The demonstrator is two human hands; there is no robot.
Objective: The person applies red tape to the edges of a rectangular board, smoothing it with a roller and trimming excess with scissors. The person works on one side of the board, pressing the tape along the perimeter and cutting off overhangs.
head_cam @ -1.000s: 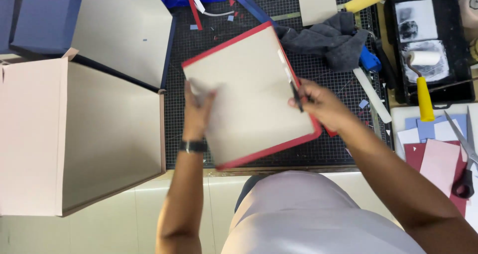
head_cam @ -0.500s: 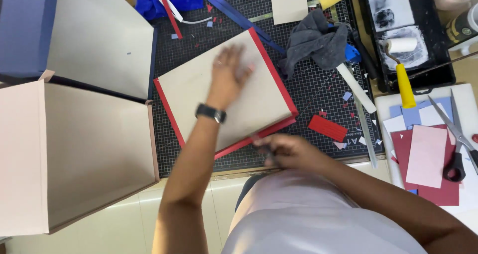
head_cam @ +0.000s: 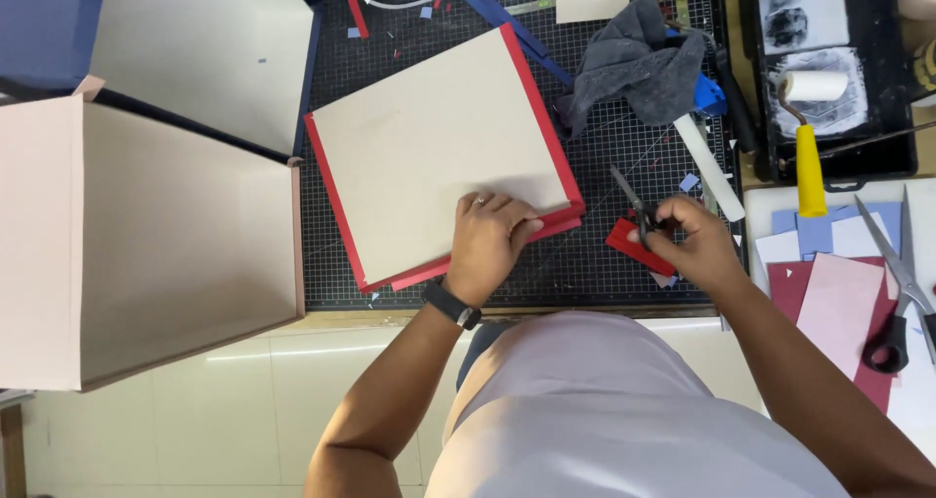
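Note:
A square beige board [head_cam: 429, 147] lies on red paper whose edges stick out around it, on a black gridded cutting mat [head_cam: 604, 254]. My left hand [head_cam: 490, 239] presses flat on the board's near right corner; a black watch is on that wrist. My right hand [head_cam: 687, 239] grips small black-handled scissors [head_cam: 634, 205], blades pointing up and left, just right of the board. A small red paper offcut [head_cam: 634, 246] lies under that hand.
A large pink open box [head_cam: 136, 235] and a blue box with a beige inside [head_cam: 205, 49] stand left. A grey cloth [head_cam: 634, 64], a yellow-handled roller [head_cam: 807, 157] in a black tray and coloured papers with larger scissors [head_cam: 902, 293] lie right.
The board has been turned and sits lower on the mat. My left hand slid from the board's middle to its near corner. My right hand moved right and now holds scissors.

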